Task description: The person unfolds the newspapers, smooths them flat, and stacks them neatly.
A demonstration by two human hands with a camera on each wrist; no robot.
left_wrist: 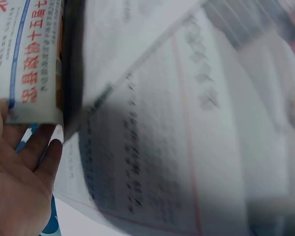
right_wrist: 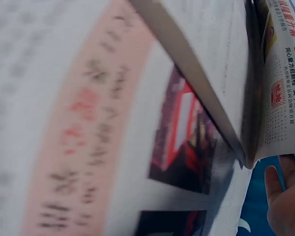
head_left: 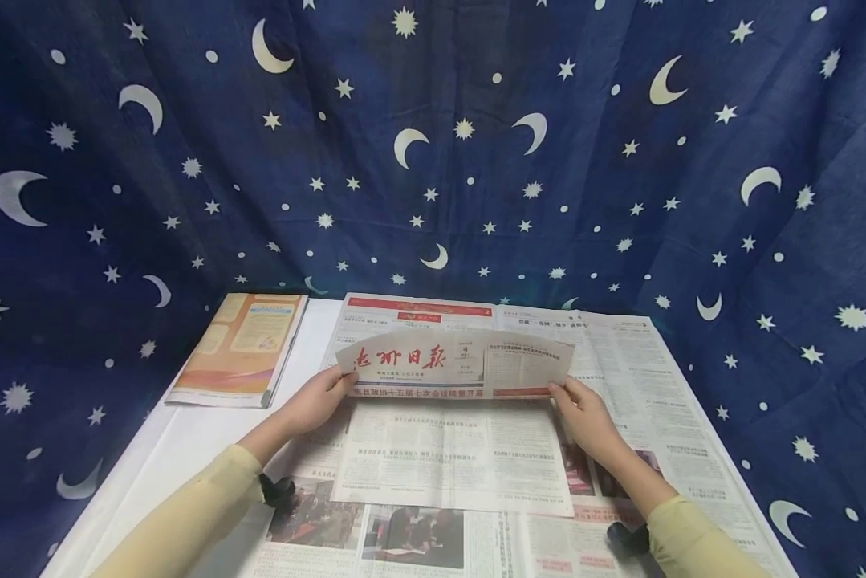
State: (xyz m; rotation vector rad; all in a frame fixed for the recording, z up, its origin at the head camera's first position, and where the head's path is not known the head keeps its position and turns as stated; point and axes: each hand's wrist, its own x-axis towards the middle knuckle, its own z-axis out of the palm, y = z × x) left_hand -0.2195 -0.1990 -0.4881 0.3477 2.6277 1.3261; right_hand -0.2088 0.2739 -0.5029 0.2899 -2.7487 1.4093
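Observation:
Both hands hold a newspaper [head_left: 433, 457] by its two sides, over a larger spread sheet. Its far part is bent up and over, showing a red-lettered masthead toward me. At the left edge of that raised part, my left hand [head_left: 322, 396] pinches the paper between thumb and fingers. My right hand [head_left: 584, 409] grips the opposite edge at about the same height. In the left wrist view the left hand's fingers [left_wrist: 46, 157] lie behind the bent paper. The right wrist view shows the right hand [right_wrist: 290, 206] at the paper's edge, partly cut off.
Beneath the held paper, an open newspaper sheet [head_left: 613, 361] with photos covers much of the white table [head_left: 187, 474]. An orange booklet [head_left: 241, 345] lies at the far left. A dark blue curtain [head_left: 433, 209] with moons and stars hangs behind and at the sides.

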